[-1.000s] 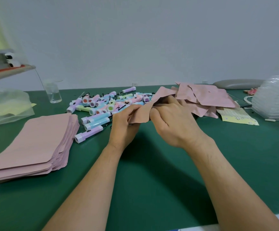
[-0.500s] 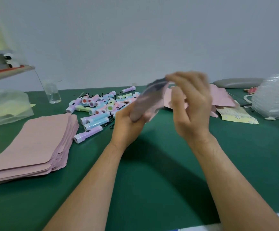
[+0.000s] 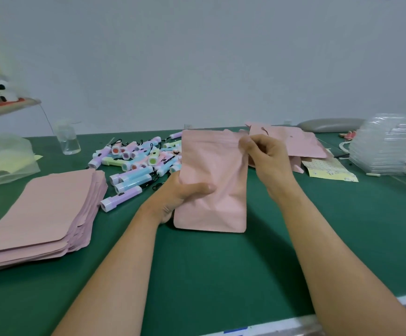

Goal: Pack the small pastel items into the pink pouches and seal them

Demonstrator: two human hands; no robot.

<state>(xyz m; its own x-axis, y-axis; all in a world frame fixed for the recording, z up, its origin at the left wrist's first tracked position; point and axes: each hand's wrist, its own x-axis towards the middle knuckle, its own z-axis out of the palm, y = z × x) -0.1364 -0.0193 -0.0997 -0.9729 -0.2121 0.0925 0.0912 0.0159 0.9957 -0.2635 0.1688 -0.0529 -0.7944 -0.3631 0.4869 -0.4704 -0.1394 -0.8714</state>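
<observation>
No legible text anywhere — the pink pouch [image 3: 217,161] shows none.

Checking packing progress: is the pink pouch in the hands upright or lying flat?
Upright: the pink pouch stands tall, left hand gripping its side, right hand pinching its top corner.

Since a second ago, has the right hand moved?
Yes. The right hand went up and rightward, off the left hand, toward the loose pouch pile at the back; it now pinches the top right corner of the held pouch.
</observation>
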